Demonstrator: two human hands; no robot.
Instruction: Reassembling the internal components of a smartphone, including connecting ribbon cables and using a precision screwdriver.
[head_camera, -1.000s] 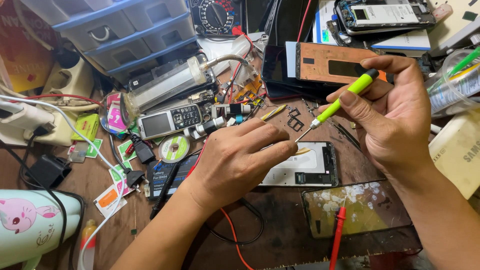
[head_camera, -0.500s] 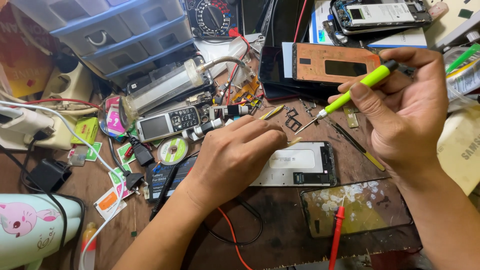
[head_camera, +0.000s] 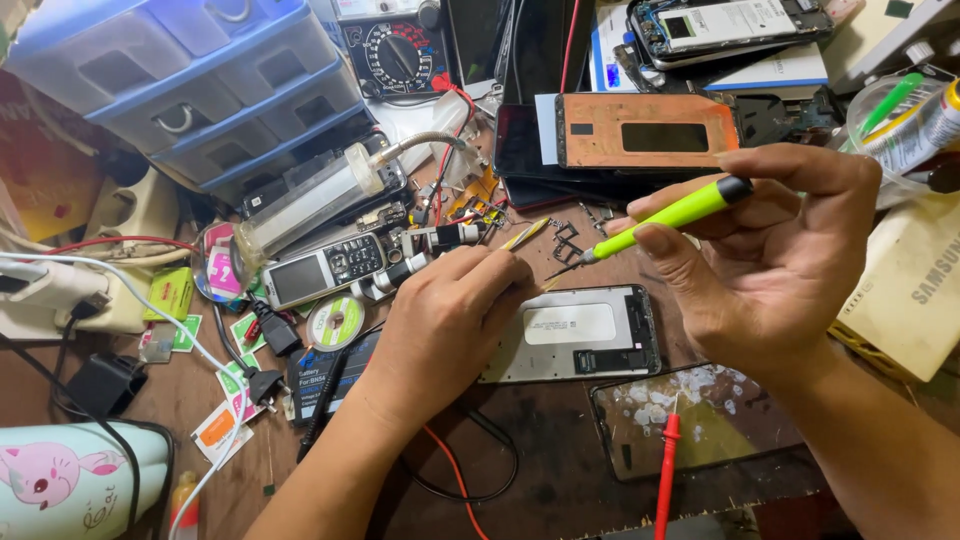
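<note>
Since a moment ago your right hand (head_camera: 790, 250) has lifted a little, so the green screwdriver (head_camera: 665, 218) now lies flatter, its tip hanging just above the top edge of the phone frame (head_camera: 590, 335). Going left to right: at nine o'clock a white power strip (head_camera: 60, 300) sits by the surface (head_camera: 560, 450) edge, with a pale mug (head_camera: 75, 480) at seven o'clock. Blue drawers (head_camera: 200, 90) stand at eleven o'clock, and an old keypad phone (head_camera: 320, 268) and a roll of solder (head_camera: 335, 322) lie just left of your left hand (head_camera: 450, 320). That hand rests knuckles up, fingers pressed together on the frame's left end, holding it down on the surface. Right of it, your right hand pinches the screwdriver between thumb and fingers. At five o'clock a cracked screen (head_camera: 700, 415) lies with a red probe (head_camera: 668, 470) across it.
</note>
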